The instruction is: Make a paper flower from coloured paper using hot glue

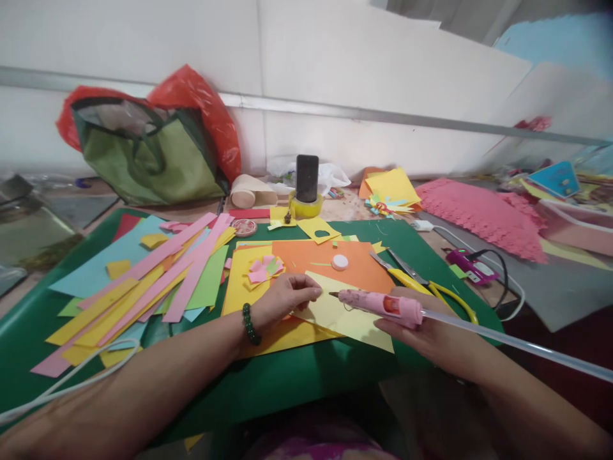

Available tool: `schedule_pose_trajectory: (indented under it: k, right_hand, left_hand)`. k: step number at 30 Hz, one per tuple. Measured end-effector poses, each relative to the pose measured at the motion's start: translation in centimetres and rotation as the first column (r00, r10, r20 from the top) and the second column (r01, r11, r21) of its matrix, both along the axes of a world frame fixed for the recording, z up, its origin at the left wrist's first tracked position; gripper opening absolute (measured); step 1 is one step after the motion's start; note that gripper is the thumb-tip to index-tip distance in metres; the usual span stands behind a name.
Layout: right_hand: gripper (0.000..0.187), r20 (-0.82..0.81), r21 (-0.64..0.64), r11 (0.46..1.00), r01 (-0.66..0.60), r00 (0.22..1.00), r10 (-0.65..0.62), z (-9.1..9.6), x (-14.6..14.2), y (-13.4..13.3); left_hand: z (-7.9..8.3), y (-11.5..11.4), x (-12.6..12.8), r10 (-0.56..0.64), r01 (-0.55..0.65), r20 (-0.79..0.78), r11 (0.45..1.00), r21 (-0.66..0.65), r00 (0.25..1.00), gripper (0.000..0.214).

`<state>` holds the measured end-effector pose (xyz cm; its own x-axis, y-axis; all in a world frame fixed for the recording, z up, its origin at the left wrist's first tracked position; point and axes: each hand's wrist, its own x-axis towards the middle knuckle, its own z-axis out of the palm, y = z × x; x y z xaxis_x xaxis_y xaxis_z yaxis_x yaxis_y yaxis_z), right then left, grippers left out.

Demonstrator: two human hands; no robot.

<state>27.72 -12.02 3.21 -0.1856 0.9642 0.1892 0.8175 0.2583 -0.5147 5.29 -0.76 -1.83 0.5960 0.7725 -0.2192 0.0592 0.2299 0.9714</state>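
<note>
My left hand (290,295), with a green bead bracelet at its wrist, is held in a pinch over the left end of a pale yellow paper (357,326). What sits between its fingertips is hidden. In my right hand (421,326) is a pink glue gun (383,305), its nozzle pointing left toward the left fingertips. A long clear glue stick (507,338) runs out of its back. Under the pale paper lie orange (306,255) and yellow sheets. A pink-and-yellow paper flower (265,269) is left of my left hand, and a white round disc (340,262) lies beyond the nozzle.
Yellow-handled scissors (431,287) lie open at the right. Pink and yellow paper strips (158,281) cover the green mat's (191,406) left side. Behind stand a phone (307,177), yellow tape roll (307,207) and green bag (143,156). A white cable (96,370) crosses near my left forearm.
</note>
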Motion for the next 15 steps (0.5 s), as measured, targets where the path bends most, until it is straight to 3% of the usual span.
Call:
schedule_pose_trajectory:
  k: [6, 15]
  right_hand:
    - [0.032, -0.055, -0.119, 0.991, -0.066, 0.997, 0.060, 0.03, -0.38, 0.36]
    - [0.023, -0.035, -0.030, 0.997, -0.077, 0.997, 0.076, -0.30, -0.11, 0.16]
  left_hand:
    - [0.25, 0.06, -0.07, -0.051, 0.051, -0.029, 0.998, -0.021, 0.998, 0.025]
    - [0.16, 0.08, -0.07, -0.072, 0.072, -0.013, 0.997, 0.004, 0.997, 0.026]
